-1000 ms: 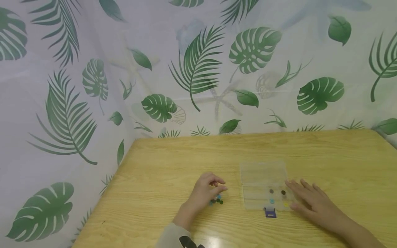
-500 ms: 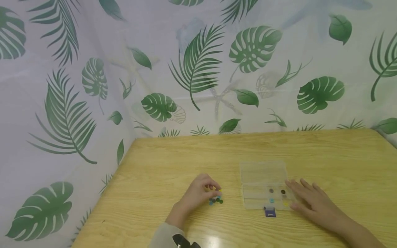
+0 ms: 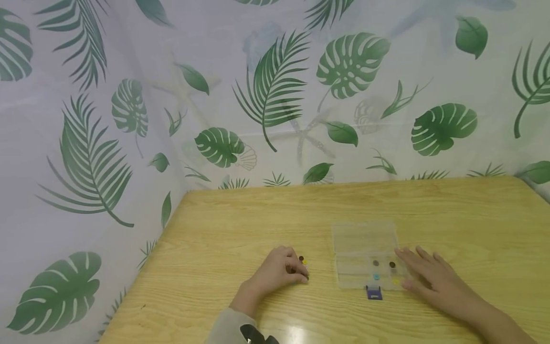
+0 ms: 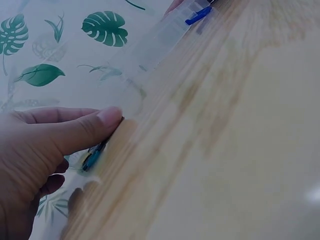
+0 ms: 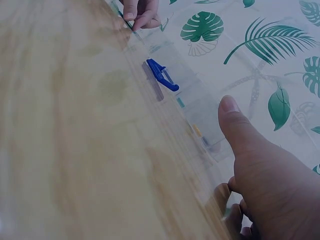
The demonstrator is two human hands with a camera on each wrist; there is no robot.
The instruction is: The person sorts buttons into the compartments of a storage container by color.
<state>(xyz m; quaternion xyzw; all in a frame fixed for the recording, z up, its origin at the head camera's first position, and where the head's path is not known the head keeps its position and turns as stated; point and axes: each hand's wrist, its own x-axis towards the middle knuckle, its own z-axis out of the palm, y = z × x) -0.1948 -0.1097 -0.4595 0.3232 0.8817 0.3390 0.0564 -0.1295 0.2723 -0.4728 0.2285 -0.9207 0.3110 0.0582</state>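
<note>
My left hand (image 3: pixel 278 271) is over a small pile of round buttons left of the box, thumb and forefinger tips together. A dark button (image 4: pixel 123 119) shows as a thin edge at those fingertips in the left wrist view. Beside the hand lie a dark brown button (image 3: pixel 301 258) and a yellow one (image 3: pixel 304 262); a blue button (image 4: pixel 90 161) sits below the fingers. The rest of the pile is hidden. My right hand (image 3: pixel 440 282), fingers extended, rests at the right side of a clear plastic box (image 3: pixel 352 270) with its lid open.
Inside the box's compartments are a grey button (image 3: pixel 375 263), a black one (image 3: pixel 392 264), a light blue one (image 3: pixel 376 276) and a yellow one (image 3: pixel 396 281). A purple-blue latch (image 3: pixel 374 293) sticks out at the front. A leaf-patterned curtain (image 3: pixel 275 95) borders the wooden table (image 3: pixel 240 220).
My left hand has come down onto the pile and its thumb and forefinger have closed at the dark button, covering most of the buttons. My right hand has stayed beside the box.
</note>
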